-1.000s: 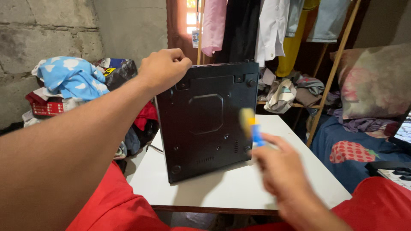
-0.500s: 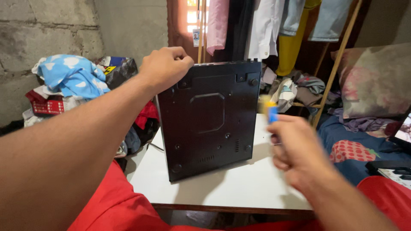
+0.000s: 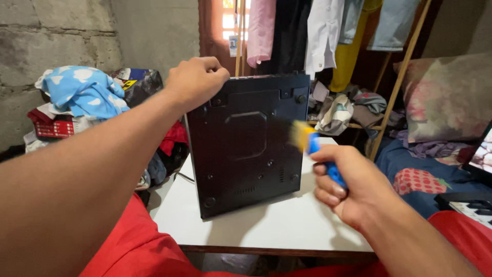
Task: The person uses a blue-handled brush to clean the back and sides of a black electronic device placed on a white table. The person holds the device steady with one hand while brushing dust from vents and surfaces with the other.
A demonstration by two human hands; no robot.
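Black box (image 3: 246, 143), blue-handled yellow brush (image 3: 312, 149), white table (image 3: 287, 220), cloud-patterned blue cloth (image 3: 84, 92)

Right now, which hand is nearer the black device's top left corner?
Left. The left hand grips the black device at that corner; the right hand, holding a blue-handled brush, is by its lower right edge.
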